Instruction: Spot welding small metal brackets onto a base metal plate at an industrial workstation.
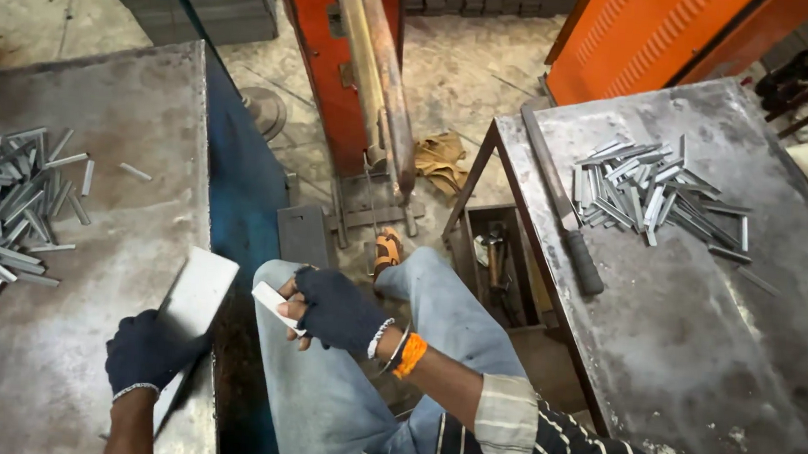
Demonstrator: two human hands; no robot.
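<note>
My left hand [146,351], in a dark glove, grips a flat pale metal block [196,291] at the right edge of the left steel table [123,238]. My right hand [332,309], in a dark fingerless glove, holds a small pale metal strip [273,301] above my left knee. A heap of short grey metal strips [8,207] lies on the left table, left of my left hand. A second heap of strips [654,186] lies on the right steel table [715,330].
An orange machine with a long lever [376,76] stands ahead between the tables. A dark-handled bar [563,218] lies on the right table's left edge. A box of tools [500,261] sits under it. Stacked grey blocks [203,0] stand at the back.
</note>
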